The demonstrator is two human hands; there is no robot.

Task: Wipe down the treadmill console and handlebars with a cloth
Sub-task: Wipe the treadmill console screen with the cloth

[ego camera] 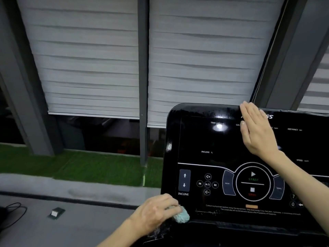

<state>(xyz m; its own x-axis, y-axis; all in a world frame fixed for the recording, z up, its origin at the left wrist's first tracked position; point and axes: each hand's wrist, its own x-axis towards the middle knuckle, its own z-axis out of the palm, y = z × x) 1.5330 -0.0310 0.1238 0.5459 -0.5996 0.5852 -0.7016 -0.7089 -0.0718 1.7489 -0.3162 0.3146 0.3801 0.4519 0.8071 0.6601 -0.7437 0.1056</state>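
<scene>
Far left, a small green packet (56, 213) lay on the grey surface (92, 227); couldn't tell what it held. The left hand (156, 213) was bunched around a pale teal cloth (182, 215) at the console's (204, 139) near-left corner, just below the INCLINE arrows. I'd go light there so no buttons trigger, using overlapping strokes. The right hand (258, 131) lay flat, fingers straight, probably steadying the far edge.

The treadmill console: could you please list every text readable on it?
"TIME": console top.
"DISTANCE": top right.
"INCLINE %": mid-left.
"INCLINE": under arrow buttons.
"START": centre dial.
"PROG": left of dial.
"7", "0": right edge.
Bottom fine print: blurred.
Brand: mostly behind right hand.
</scene>
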